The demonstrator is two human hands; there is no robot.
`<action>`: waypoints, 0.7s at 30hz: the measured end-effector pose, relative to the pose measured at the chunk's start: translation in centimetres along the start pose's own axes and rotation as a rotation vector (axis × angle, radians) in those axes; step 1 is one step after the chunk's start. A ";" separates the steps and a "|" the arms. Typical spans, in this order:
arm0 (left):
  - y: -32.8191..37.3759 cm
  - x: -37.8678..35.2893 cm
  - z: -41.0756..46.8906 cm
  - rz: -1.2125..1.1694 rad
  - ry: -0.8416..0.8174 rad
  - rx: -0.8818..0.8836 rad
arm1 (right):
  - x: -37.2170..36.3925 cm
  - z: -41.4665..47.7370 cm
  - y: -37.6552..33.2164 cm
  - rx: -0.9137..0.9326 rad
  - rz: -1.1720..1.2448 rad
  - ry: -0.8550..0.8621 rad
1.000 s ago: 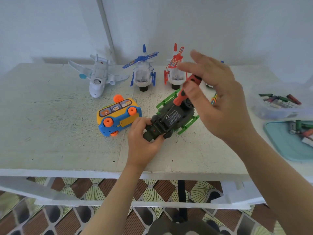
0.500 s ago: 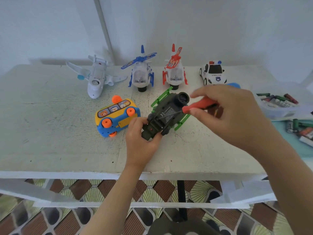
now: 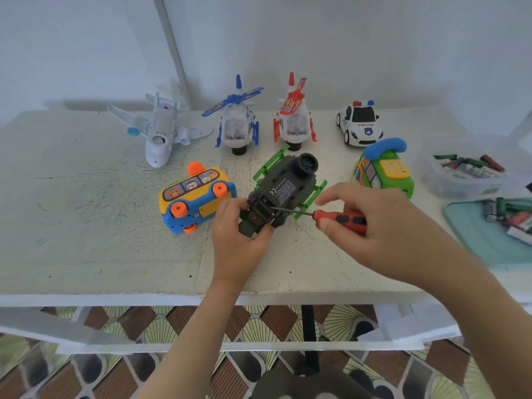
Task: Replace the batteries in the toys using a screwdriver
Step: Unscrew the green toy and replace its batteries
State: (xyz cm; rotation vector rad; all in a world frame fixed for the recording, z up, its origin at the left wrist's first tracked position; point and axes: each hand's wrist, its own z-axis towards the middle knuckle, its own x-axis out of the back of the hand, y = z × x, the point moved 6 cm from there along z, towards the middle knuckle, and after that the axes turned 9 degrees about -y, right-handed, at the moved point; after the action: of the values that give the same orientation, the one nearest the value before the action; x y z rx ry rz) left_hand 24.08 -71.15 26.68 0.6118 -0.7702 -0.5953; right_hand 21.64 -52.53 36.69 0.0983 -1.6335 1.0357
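A dark green toy helicopter [image 3: 283, 187] lies upside down on the table, its labelled underside facing up. My left hand [image 3: 240, 240] grips its near end. My right hand [image 3: 383, 226] holds a red-handled screwdriver [image 3: 338, 218] nearly level. Its thin metal shaft points left, with the tip touching the toy's underside close to my left fingers. Loose batteries [image 3: 467, 165] lie in a clear tub at the right.
A yellow and blue toy bus [image 3: 195, 197] lies left of the helicopter. At the back stand a white plane [image 3: 159, 131], a blue helicopter [image 3: 237, 122], a red helicopter [image 3: 295, 116] and a police car [image 3: 359, 123]. A toy phone [image 3: 383, 168] and a teal tray [image 3: 489, 240] with batteries are on the right.
My right hand came down from above the toy and turned the screwdriver flat. The tip now meets the toy's underside. My left hand kept its hold.
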 end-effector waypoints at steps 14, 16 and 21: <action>-0.1 0.0 0.0 0.004 0.030 0.019 | -4.6 -2.5 0.4 0.102 -0.179 0.327; 0.0 0.0 -0.1 0.006 0.017 0.014 | -3.5 -2.3 1.0 0.065 -0.117 0.396; -0.4 0.0 -0.1 -0.029 0.006 0.019 | -2.2 -1.3 1.5 0.066 0.179 0.272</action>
State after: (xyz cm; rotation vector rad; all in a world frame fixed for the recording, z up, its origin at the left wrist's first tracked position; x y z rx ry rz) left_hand 24.05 -71.33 26.34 0.6433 -0.7635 -0.6133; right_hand 22.59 -51.74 34.03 -0.1420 -1.3793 1.1843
